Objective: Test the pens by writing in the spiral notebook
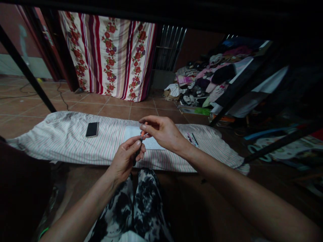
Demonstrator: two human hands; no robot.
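In front of me, above a striped cloth, both hands meet on a slim marker-like object (pixel 143 133) with an orange upper part and a dark body. My left hand (pixel 126 156) is closed round the dark lower part, whose end sticks out below the fingers. Fingers of my right hand (pixel 164 131) pinch the orange upper end. Whether a cap is on it, I cannot tell. Beneath the hands lies a white sheet of paper (pixel 155 145) with faint marks, partly covered by them. Several pens (pixel 193 139) rest to the right of the paper.
A dark-screened phone (pixel 92 129) lies at the left on the striped cloth (pixel 68 141). Dark bars slant down at both sides. Beyond are a tiled floor (pixel 113 109), a floral curtain (pixel 109 57) and a heap of clothes (pixel 202 80). My patterned trousers show below.
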